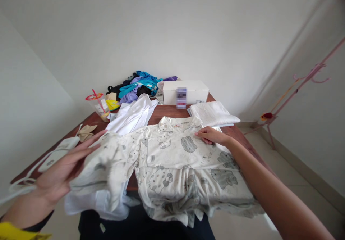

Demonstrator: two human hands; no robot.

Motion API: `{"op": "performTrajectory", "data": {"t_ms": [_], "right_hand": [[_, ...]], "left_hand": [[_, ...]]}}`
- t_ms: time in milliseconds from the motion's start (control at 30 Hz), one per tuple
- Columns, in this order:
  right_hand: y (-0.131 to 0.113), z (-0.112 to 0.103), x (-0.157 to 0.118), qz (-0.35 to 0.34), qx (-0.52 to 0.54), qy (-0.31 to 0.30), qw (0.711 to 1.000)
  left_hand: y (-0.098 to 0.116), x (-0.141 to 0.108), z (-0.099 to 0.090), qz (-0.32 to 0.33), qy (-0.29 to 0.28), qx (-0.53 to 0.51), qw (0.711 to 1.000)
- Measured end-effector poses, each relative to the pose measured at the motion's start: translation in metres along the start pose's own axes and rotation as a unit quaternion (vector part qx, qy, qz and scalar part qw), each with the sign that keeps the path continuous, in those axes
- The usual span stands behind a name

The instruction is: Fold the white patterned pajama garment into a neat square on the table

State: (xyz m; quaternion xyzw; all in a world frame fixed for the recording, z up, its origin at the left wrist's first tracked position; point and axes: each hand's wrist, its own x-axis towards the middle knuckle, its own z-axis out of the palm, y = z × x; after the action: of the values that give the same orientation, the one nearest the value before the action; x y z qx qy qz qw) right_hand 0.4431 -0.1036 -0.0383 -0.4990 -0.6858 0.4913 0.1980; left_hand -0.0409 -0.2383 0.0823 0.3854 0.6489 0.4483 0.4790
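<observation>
A white shirt with grey cat prints (167, 161) lies spread on the dark red wooden table, its collar toward the wall and its lower edge hanging over the near side. My left hand (63, 168) is at the sleeve on the left, fingers stretched out and the thumb side hidden behind the cloth. Near the collar, on the right, my right hand (211, 135) rests on the shirt with its fingers bent and pressed together at the fabric. A plain white garment (134, 114) lies behind the left sleeve.
At the back are a heap of blue, purple and black clothes (142, 85) and a white box (188, 89). Folded white cloth (214, 113) lies right. A plastic cup (99, 105) and white device with a cable (58, 153) are left. A pink rack (296, 89) stands right.
</observation>
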Motion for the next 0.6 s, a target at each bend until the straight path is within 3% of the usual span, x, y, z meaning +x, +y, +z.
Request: {"op": "performTrajectory", "data": {"t_ms": [100,233,367,467,600], "right_hand": [[-0.001,0.001,-0.001,0.002,-0.009,0.004,1.0],[-0.009,0.002,-0.005,-0.011,0.011,-0.018,1.0],[-0.022,0.002,-0.013,-0.024,0.075,-0.055,0.995],[-0.026,0.002,-0.017,-0.034,0.114,-0.07,0.99],[-0.025,0.001,-0.018,-0.031,0.11,-0.079,0.99]], "left_hand": [[0.011,-0.006,0.042,0.002,-0.107,-0.101,0.989],[0.015,0.003,0.104,0.053,-0.22,-0.182,0.957],[0.011,0.031,0.155,-0.031,-0.321,-0.228,0.918],[0.005,0.054,0.164,-0.052,-0.395,-0.1,0.911],[-0.004,0.072,0.145,0.105,-0.414,0.12,0.896]]}}
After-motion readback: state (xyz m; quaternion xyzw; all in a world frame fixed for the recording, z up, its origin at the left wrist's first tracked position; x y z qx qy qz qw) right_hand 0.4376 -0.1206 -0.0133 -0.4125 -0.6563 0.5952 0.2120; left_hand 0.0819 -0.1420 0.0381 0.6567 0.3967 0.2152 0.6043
